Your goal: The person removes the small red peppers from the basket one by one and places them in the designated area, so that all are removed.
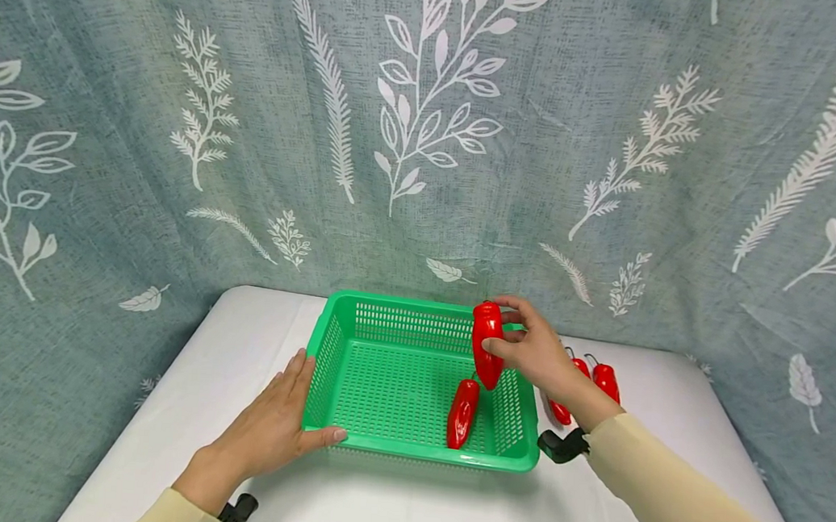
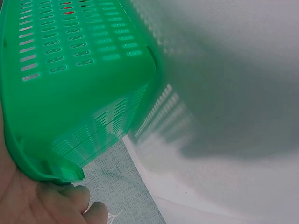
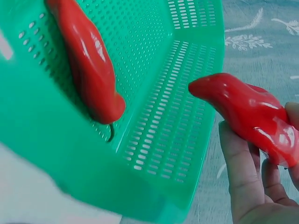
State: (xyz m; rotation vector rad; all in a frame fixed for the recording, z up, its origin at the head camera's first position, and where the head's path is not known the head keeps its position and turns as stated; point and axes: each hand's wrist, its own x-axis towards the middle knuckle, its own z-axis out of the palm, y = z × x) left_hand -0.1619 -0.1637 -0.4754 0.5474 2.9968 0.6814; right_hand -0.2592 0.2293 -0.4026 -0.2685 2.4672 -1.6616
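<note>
A green plastic basket (image 1: pixel 394 389) with slotted walls sits on the white table. Between thumb and fingers, my right hand (image 1: pixel 539 346) holds a red pepper (image 1: pixel 487 343) over the basket's right side, its pointed end downward. In the right wrist view this held pepper (image 3: pixel 252 114) is apart from the basket wall. Another red pepper (image 1: pixel 462 414) lies on the basket floor at the right, its dark stem toward the back. My left hand (image 1: pixel 269 416) rests against the basket's left front corner, fingers extended along the left rim and thumb on the front rim.
More red peppers (image 1: pixel 606 382) lie on the table to the right of the basket, partly hidden by my right forearm. A grey-blue curtain with white leaf prints (image 1: pixel 439 173) hangs behind the white table (image 1: pixel 415 507).
</note>
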